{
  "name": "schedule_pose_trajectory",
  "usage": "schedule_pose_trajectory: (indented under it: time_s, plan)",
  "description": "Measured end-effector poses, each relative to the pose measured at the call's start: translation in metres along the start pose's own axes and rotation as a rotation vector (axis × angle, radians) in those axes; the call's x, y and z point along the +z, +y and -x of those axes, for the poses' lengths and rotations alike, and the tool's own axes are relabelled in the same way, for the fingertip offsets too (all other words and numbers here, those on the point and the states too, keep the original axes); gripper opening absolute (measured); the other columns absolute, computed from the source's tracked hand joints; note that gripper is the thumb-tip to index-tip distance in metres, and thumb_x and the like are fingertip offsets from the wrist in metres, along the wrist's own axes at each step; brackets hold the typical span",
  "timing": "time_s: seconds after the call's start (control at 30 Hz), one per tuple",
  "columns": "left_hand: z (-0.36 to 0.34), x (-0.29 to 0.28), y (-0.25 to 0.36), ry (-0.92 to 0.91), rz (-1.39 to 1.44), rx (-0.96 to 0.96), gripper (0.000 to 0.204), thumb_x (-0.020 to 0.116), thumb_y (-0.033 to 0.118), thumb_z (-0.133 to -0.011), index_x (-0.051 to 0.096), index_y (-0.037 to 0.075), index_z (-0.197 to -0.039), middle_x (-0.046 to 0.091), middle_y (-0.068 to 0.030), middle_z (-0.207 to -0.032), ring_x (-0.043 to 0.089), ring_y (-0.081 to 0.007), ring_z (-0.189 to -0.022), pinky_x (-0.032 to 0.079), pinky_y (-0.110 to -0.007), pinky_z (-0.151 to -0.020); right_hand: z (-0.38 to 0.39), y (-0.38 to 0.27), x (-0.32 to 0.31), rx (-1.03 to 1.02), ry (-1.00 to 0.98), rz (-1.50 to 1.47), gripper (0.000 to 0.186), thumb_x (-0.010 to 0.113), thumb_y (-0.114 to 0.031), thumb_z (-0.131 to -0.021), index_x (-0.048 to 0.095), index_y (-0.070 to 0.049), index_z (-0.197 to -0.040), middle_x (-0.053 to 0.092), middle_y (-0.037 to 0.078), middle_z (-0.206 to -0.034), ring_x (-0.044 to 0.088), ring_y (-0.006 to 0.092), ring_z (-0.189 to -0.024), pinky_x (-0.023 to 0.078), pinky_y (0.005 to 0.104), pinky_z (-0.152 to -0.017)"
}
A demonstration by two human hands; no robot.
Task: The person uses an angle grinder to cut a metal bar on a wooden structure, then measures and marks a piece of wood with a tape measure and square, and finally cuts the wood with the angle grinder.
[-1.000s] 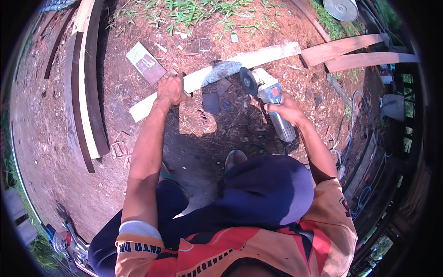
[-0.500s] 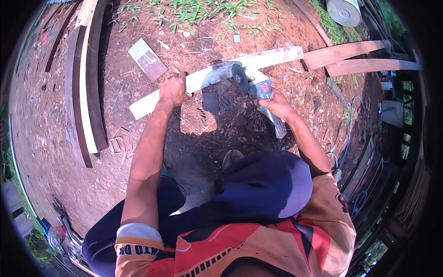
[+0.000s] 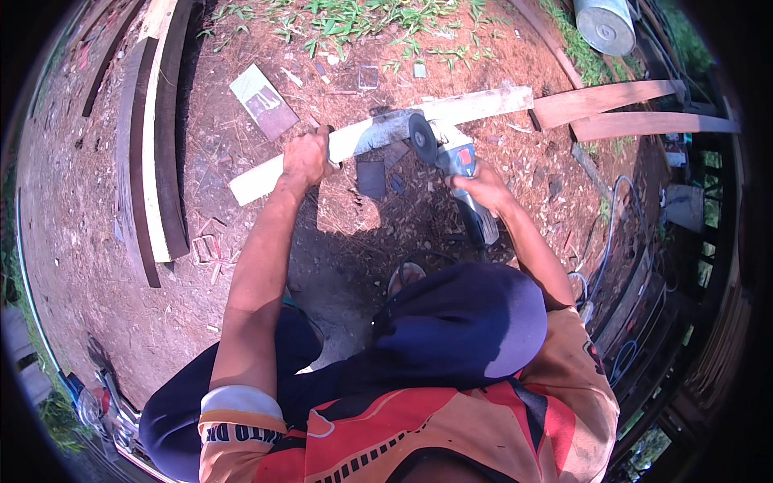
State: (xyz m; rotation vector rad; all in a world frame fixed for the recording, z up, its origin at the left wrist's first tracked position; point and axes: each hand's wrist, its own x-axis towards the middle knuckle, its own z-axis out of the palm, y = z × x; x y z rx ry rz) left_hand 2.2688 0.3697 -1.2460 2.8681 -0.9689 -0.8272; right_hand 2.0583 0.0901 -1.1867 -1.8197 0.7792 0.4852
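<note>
Clamped on the pale plank (image 3: pixel 378 137) lying on bare earth, the left hand (image 3: pixel 306 157) steadies it while the right hand (image 3: pixel 481 187) grips the angle grinder (image 3: pixel 451 157), disc meeting the plank's middle.

head: fisheye, worn overhead | faces straight down | close over cap (image 3: pixel 463 322), arms, dirt ground (image 3: pixel 97 266)

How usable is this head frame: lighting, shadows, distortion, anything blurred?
Head view: hard sunlight, the pale plank near glare; the person's deep shadow covers the ground below it; left hand and right hand stay sharp; the grinder disc is dark, detail lost; fisheye bends the dark boards, black rim.
</note>
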Motion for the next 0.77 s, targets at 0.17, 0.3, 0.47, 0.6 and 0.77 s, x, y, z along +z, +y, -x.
schedule_pose_trajectory:
  time_s: [0.17,0.3,0.47,0.6,0.77]
  plan:
    - [0.001,0.000,-0.002,0.034,0.002,0.026,0.076,0.092,0.040,-0.069,0.055,0.000,-0.123,0.071,-0.0232,-0.110,0.073,-0.0376,-0.098,0.060,-0.048,-0.084,0.004,-0.006,0.001,-0.012,0.007,0.012,0.049,0.075,-0.020,-0.081,0.063,0.001,-0.124,0.072,0.013,-0.112,0.069,0.0214,-0.103,0.052,0.0352,-0.095]
    - [0.001,-0.001,0.000,0.025,0.025,0.031,0.075,0.093,0.039,-0.069,0.056,0.000,-0.122,0.071,-0.0233,-0.111,0.073,-0.0379,-0.098,0.060,-0.048,-0.084,-0.005,0.014,0.000,-0.084,-0.036,-0.075,0.050,0.077,-0.025,-0.081,0.064,-0.001,-0.123,0.072,0.010,-0.109,0.067,0.0187,-0.099,0.053,0.0341,-0.091]
    - [0.000,0.004,-0.004,0.060,0.020,0.033,0.075,0.094,0.036,-0.067,0.057,0.001,-0.121,0.071,-0.0229,-0.109,0.073,-0.0383,-0.097,0.060,-0.048,-0.084,0.002,0.002,0.003,-0.052,-0.027,-0.119,0.044,0.073,-0.011,-0.083,0.065,-0.001,-0.125,0.074,0.009,-0.111,0.070,0.0185,-0.103,0.052,0.0345,-0.097]
    - [-0.001,0.007,-0.005,0.099,0.019,0.069,0.076,0.094,0.037,-0.066,0.057,-0.001,-0.121,0.073,-0.0228,-0.093,0.074,-0.0371,-0.086,0.061,-0.049,-0.076,-0.001,0.005,0.001,-0.040,-0.011,-0.054,0.044,0.074,-0.012,-0.082,0.065,0.001,-0.124,0.074,0.010,-0.111,0.070,0.0190,-0.103,0.053,0.0355,-0.096]
    - [0.000,0.009,-0.005,0.139,0.031,0.077,0.077,0.094,0.039,-0.066,0.057,0.002,-0.123,0.073,-0.0246,-0.097,0.074,-0.0391,-0.091,0.060,-0.049,-0.078,-0.002,0.004,0.001,-0.039,-0.038,-0.083,0.045,0.074,-0.014,-0.082,0.065,0.001,-0.124,0.074,0.011,-0.111,0.070,0.0202,-0.103,0.053,0.0363,-0.097]
